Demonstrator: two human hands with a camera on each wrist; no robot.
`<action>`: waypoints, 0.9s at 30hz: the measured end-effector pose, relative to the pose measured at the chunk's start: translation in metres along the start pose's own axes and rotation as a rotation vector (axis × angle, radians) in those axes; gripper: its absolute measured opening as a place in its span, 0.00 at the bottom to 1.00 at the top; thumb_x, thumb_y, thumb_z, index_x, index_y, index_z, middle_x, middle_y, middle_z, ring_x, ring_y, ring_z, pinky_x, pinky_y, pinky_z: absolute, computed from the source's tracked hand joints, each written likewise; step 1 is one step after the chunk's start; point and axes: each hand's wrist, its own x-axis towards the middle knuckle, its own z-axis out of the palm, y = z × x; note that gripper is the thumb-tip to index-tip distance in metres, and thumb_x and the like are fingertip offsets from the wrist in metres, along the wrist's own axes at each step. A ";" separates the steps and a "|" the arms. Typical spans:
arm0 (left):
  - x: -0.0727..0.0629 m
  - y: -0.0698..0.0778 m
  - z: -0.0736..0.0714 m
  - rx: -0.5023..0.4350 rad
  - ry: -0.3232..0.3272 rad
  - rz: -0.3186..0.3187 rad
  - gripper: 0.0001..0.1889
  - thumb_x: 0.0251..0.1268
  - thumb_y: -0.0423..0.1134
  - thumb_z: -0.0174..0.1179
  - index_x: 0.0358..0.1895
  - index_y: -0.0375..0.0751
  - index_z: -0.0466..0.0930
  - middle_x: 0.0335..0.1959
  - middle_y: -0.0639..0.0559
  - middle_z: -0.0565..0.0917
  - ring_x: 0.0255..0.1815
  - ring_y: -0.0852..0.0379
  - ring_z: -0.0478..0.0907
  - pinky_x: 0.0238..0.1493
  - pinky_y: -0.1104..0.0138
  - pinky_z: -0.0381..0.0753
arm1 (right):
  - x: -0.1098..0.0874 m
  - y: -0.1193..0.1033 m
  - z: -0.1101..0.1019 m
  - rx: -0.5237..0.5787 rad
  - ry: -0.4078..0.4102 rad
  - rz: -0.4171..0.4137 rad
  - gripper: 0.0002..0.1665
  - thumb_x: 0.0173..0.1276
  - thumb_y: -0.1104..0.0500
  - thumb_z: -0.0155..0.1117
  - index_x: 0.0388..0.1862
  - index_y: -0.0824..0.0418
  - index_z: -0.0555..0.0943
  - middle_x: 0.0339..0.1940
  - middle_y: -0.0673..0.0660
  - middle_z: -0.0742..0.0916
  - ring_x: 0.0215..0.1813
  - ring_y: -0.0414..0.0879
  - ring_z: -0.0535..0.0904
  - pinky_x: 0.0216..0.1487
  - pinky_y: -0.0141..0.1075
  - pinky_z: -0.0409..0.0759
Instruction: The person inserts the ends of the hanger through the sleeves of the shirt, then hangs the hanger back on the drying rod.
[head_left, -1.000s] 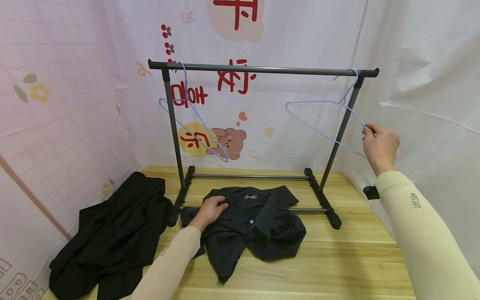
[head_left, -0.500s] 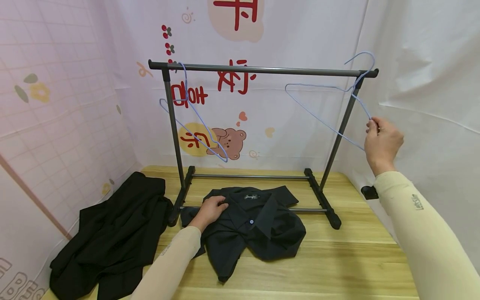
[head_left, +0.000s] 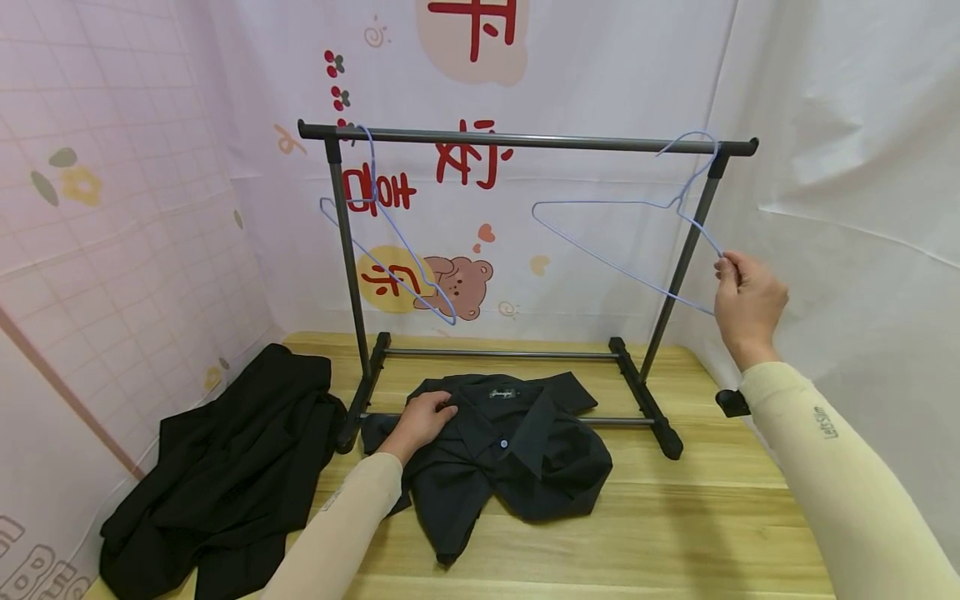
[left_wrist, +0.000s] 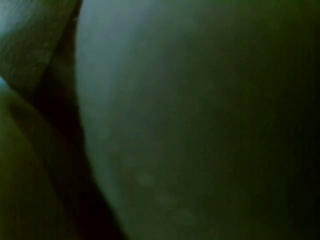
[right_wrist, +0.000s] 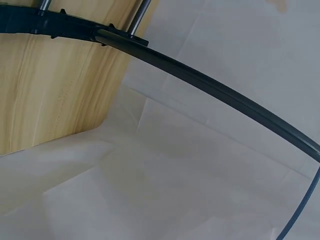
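Hands well apart. Right hand (head_left: 750, 304) clamped on the sloping side of a blue wire hanger (head_left: 600, 202), thumb against fingers, at the right end of the rack. Left hand (head_left: 420, 421) lies on the dark shirt (head_left: 502, 467) near its collar; whether the fingers pinch cloth or merely rest, cannot tell. Left wrist view too dark and blurred to settle it.

Shirt position: front and centre of the counter (head_left: 675, 525), collar toward the rack, neck label (head_left: 501, 393) facing up, one button (head_left: 504, 444) visible. Upper part overlies the front lower bar (head_left: 618, 421) of the rack.

Held hanger: carries no clothing. Hook overlaps the top rail (head_left: 525, 140) in the head view; seated on it or in front of it, cannot tell.

Second blue hanger (head_left: 390, 223): hooked over the rail's left end, bare. Black garment (head_left: 232, 475): crumpled heap, left side of the counter.

Progress (judgement): early stage. Done: one hanger in hand, shirt spread with the collar accessible. Left: bringing hanger and shirt together, if that is the aim; the black garment and second hanger look unused.
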 end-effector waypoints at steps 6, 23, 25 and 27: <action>0.001 -0.001 0.001 -0.002 0.002 -0.011 0.17 0.76 0.39 0.55 0.62 0.38 0.78 0.62 0.39 0.78 0.59 0.41 0.76 0.56 0.49 0.76 | -0.017 0.006 0.003 0.018 -0.033 -0.066 0.13 0.75 0.63 0.57 0.43 0.70 0.87 0.35 0.64 0.89 0.33 0.20 0.72 0.35 0.18 0.61; 0.005 -0.001 0.000 -0.010 -0.004 -0.016 0.18 0.79 0.43 0.51 0.63 0.38 0.77 0.63 0.40 0.77 0.62 0.40 0.74 0.60 0.47 0.73 | -0.070 0.020 0.014 0.001 -0.230 -0.338 0.06 0.64 0.71 0.67 0.40 0.72 0.85 0.33 0.67 0.88 0.30 0.61 0.84 0.29 0.50 0.75; 0.005 -0.001 -0.001 -0.012 -0.007 -0.019 0.19 0.79 0.43 0.51 0.64 0.38 0.76 0.64 0.39 0.76 0.63 0.40 0.73 0.61 0.47 0.72 | -0.076 0.022 0.014 0.003 -0.259 -0.353 0.07 0.64 0.71 0.68 0.41 0.72 0.85 0.33 0.67 0.88 0.31 0.61 0.85 0.29 0.52 0.77; 0.006 -0.002 -0.002 -0.017 -0.014 -0.020 0.20 0.79 0.43 0.51 0.66 0.37 0.75 0.65 0.39 0.75 0.64 0.40 0.72 0.62 0.47 0.71 | -0.082 0.022 0.015 0.011 -0.281 -0.367 0.07 0.63 0.72 0.68 0.41 0.71 0.85 0.33 0.66 0.88 0.31 0.62 0.85 0.30 0.52 0.78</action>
